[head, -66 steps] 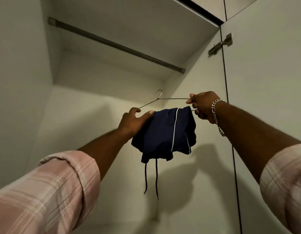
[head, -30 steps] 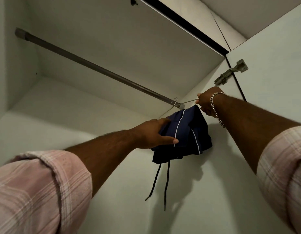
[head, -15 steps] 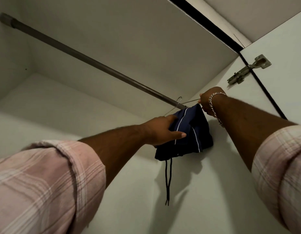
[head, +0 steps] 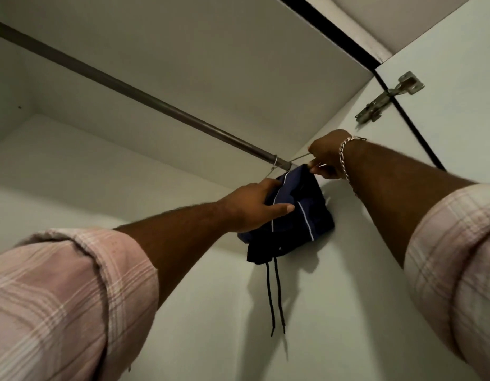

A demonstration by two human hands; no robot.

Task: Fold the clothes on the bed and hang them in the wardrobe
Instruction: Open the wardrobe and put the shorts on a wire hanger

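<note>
Inside the pale wardrobe (head: 73,166), seen from below, your two bare forearms reach up toward its right-hand wall, the pink checked sleeves (head: 73,298) rolled back to the elbows. A grey rail (head: 128,90) runs across the compartment from the upper left down to the right wall, under the flat top panel. The open door (head: 458,111) stands at the right, its metal hinge (head: 389,97) fixed near the top corner.

Navy shorts (head: 301,215) with thin white piping hang folded over a wire hanger (head: 300,158), close against the right wall at the rail's far end. The hanger's hook sits over the rail just beside the wall.

Your left hand (head: 254,207) grips the left side of the shorts, fingers curled behind the cloth and thumb laid across the front. Your right hand (head: 327,155) pinches the hanger's right end, at the top corner of the shorts, with a silver chain bracelet (head: 345,158) at the wrist.

Two dark drawstrings (head: 274,295) dangle straight down from the bottom of the shorts, their tips apart from the wall.
</note>
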